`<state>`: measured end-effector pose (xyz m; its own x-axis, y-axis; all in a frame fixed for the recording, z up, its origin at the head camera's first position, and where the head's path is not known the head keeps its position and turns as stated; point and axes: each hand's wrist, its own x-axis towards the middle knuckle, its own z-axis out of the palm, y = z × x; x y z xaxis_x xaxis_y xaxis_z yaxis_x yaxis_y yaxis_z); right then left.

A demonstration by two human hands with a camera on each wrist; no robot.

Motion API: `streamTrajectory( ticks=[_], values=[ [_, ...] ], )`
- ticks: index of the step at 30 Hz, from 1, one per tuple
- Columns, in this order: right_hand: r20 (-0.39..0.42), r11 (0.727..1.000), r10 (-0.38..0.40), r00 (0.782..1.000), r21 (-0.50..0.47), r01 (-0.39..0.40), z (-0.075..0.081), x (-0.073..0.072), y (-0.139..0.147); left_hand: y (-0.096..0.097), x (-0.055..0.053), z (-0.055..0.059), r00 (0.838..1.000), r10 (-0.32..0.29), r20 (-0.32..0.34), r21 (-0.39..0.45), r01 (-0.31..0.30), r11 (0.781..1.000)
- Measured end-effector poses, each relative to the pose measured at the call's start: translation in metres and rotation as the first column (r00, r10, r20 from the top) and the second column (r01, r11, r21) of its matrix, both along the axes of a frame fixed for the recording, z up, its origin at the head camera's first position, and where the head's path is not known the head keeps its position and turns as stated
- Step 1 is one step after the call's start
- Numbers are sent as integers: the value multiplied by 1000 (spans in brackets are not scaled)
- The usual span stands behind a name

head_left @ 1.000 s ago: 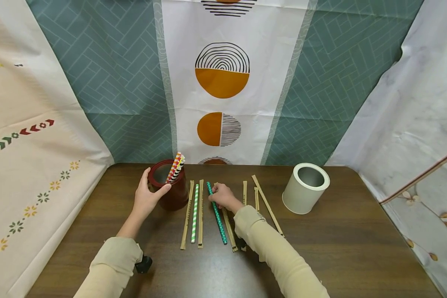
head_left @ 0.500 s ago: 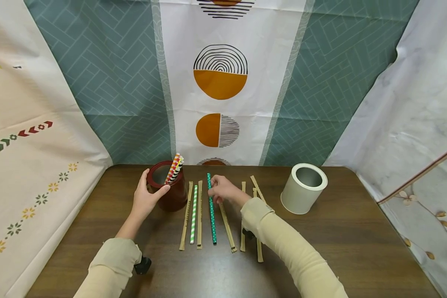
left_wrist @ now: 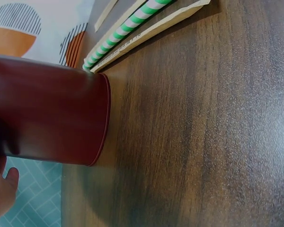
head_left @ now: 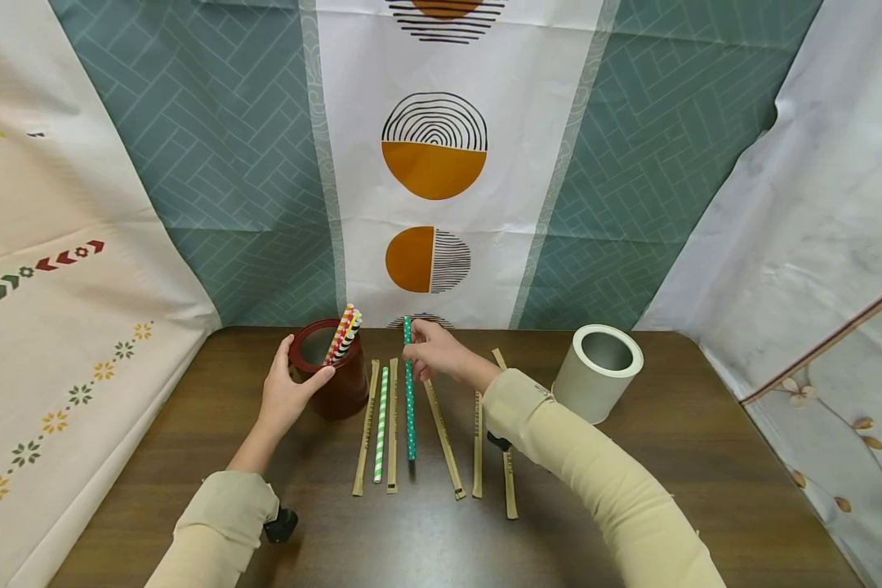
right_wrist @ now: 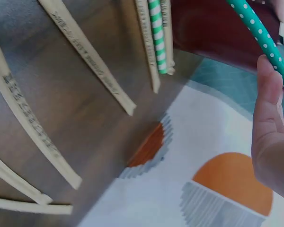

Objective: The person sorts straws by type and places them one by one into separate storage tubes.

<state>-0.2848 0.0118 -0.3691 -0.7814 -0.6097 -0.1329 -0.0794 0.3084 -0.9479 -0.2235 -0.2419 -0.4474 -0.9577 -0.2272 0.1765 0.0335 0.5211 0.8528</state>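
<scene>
My left hand holds the dark red can at its left side, thumb near the rim. Several patterned paper straws lean inside it and stick out above the rim. Between thumb and fingers, my right hand pinches a teal straw with white dots, nearly upright, to the right of the can. In the right wrist view the thumb presses this dotted straw. In the left wrist view the can hides most of the left hand.
A green-and-white striped straw lies between two paper-wrapped straws. Several more wrapped straws lie under and around the right forearm. At the right stands a white can with an open top. Patterned cloth hangs behind the table.
My right hand has lifted the teal dotted straw off the table, turned it nearly upright and brought it slightly left. My left hand stays on the can.
</scene>
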Motion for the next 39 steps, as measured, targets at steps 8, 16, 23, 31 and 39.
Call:
streamTrajectory(
  ticks=[8,16,23,31,39],
  values=[
    [-83,998,-46,995,-53,42,27,-9,-5,-1,0,-2,1000,-1,-2,-3,1,1000],
    [-157,980,-142,977,-161,117,55,-15,-10,0,0,-1,1000,7,-1,-2,-7,1000],
    [-135,943,-210,968,-291,164,68,-13,-16,0,0,0,1000,6,2,0,-6,1000],
    [-136,893,-334,933,-361,267,67,-15,-29,0,0,2,1000,7,5,1,-7,1000],
    [-177,895,-391,903,-301,328,61,-19,-40,0,-1,1,1000,8,8,-4,-8,1000]
  ],
)
